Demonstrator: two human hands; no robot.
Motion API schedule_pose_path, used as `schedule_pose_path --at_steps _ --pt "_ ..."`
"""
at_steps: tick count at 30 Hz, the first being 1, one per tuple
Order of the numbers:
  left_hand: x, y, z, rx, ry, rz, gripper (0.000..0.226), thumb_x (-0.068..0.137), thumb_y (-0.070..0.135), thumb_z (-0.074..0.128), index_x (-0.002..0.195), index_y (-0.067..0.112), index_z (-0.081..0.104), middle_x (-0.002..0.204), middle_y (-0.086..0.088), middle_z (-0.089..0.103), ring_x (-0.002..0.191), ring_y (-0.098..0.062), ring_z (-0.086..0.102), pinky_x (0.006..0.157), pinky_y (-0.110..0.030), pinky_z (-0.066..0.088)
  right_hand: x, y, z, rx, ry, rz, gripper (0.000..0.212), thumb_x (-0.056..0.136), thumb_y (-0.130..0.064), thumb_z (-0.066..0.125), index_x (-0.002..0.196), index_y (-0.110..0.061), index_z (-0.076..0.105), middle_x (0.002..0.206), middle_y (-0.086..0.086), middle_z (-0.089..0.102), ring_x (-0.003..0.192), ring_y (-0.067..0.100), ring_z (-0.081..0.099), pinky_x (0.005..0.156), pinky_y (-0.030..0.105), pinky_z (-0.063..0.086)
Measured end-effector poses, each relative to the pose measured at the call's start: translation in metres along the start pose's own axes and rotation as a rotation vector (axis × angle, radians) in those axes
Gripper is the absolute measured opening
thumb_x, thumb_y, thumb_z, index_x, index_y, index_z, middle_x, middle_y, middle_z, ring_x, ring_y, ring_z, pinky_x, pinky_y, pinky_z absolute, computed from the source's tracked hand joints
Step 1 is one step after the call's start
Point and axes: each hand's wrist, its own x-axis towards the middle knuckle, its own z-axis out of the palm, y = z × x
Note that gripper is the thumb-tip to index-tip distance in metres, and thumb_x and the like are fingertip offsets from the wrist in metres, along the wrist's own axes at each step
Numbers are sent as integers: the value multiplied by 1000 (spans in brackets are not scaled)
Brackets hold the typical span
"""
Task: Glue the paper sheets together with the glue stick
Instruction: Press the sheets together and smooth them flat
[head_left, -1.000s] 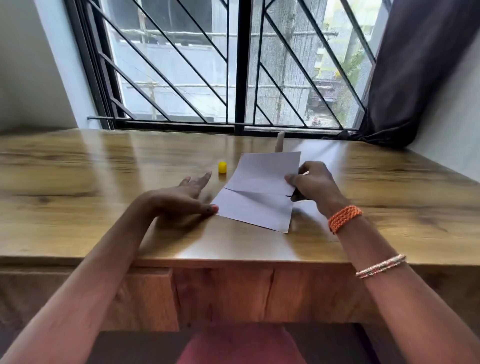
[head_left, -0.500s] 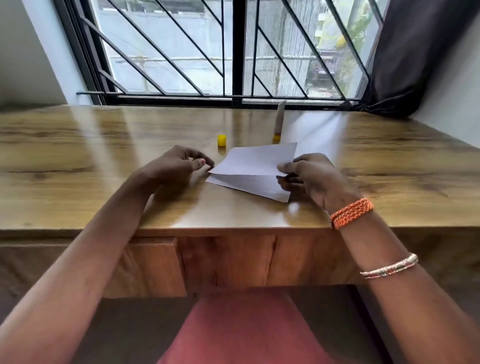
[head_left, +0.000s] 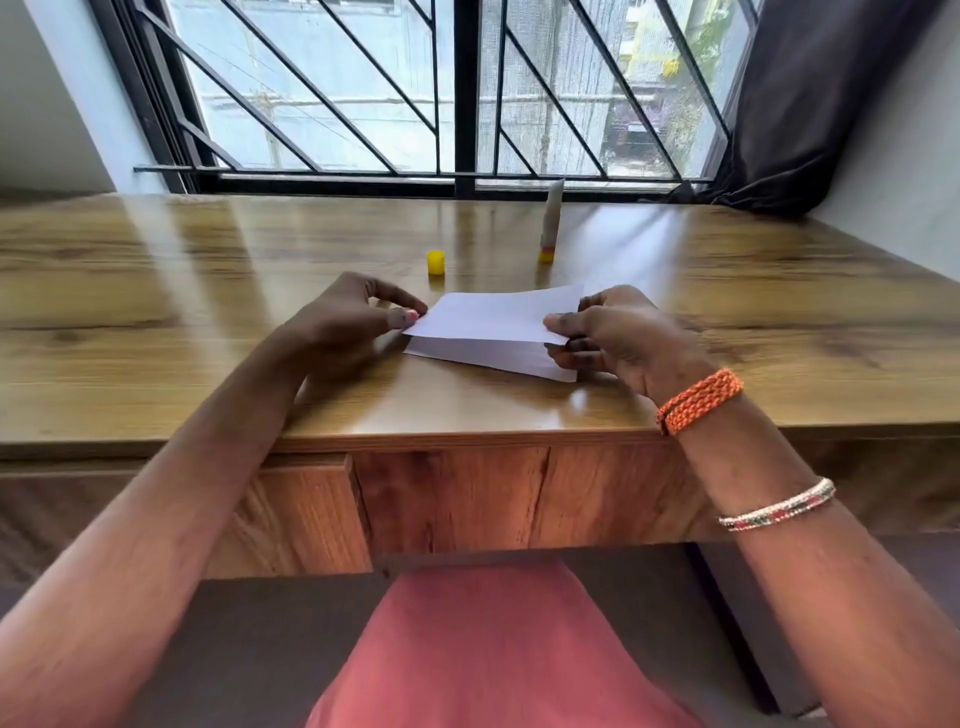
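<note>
- Here, seen from a head-worn camera, a person sits at a glossy brown wooden tabletop in front of a barred window.
- At the left, the left hand is curled, and its grip of thumb and fingertip pinches the left corner of the upper white paper sheet.
- Just beyond that hand, a small yellow plastic cap stands alone on the tabletop, apart from the paper.
- In the middle, the upper sheet is lifted off a second white paper sheet, which lies flat near the tabletop's front edge; the two appear to meet along their near side, though the joint itself cannot be made out.
- The sheets' long axis runs left to right, so each hand has one end, and both are equally close.
- Further back, towards the window, a slim white glue stick with a yellow base stands upright and uncapped, well apart from both hands and nearer the right one.
- At the right, the right hand, with an orange braided band at the wrist, pinches the upper sheet's right edge between thumb and curled fingers.
- The next move looks to turn on lowering the upper sheet squarely onto the lower one.
- No brand, label or readable writing shows anywhere.
</note>
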Motion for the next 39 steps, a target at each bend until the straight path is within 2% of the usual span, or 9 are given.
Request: schedule_pose_path --at_steps 4,7,10,16,19,24,28,32,39 --pt "3 -2 1 53 14 26 18 86 6 62 98 18 67 38 19 44 43 7 44 40 -4 28 4 -1 -3 -66 26 2 32 86 1 66 114 11 53 84 14 54 36 9 59 41 20 52" --pt "10 -7 1 51 30 3 13 84 11 65 92 20 69 63 9 50 59 -3 42 49 -11 30 5 -2 -4 -111 28 17 40 85 0 67 119 12 50 86 14 57 41 12 62 40 20 51" --pt "18 -10 0 56 26 -18 9 82 13 68 89 19 70 67 8 50 63 -4 38 56 -18 30 4 -2 -4 -108 32 30 41 85 0 67 120 12 49 91 17 57 51 17 63 40 20 51" --pt "26 -12 0 50 38 -38 13 80 18 71 92 14 72 67 9 51 70 -6 41 63 -24 32 1 0 -2 -89 30 23 25 86 1 65 108 2 52 80 13 56 43 14 61 39 20 52" --pt "27 -16 0 56 42 -54 8 77 23 73 86 21 73 67 11 52 82 -11 43 77 -25 29 1 1 -2 -96 33 19 20 87 1 65 101 2 51 82 14 57 46 16 62 39 21 52" --pt "29 -21 1 83 54 -64 5 75 27 75 79 28 72 69 12 55 87 -12 47 81 -28 32 1 2 0 -108 47 3 18 87 2 64 80 -4 48 81 14 56 37 13 60 37 21 51" --pt "24 -15 1 93 40 -20 7 78 21 73 84 20 73 55 16 49 68 -7 44 67 -24 31 0 1 -1 -123 60 8 20 87 3 64 79 -5 48 85 15 55 49 19 60 39 23 53" --pt "14 -5 -1 130 -10 63 14 82 8 67 96 5 70 31 23 43 42 10 44 43 -6 29 -1 1 1 -101 54 12 22 88 5 62 79 -6 45 99 21 54 55 24 58 37 23 52" --pt "4 1 -3 140 -63 69 18 82 12 69 99 7 69 51 10 33 40 4 40 38 -12 24 0 2 1 -83 72 8 23 87 6 61 79 -9 45 93 15 53 67 24 59 41 27 56"
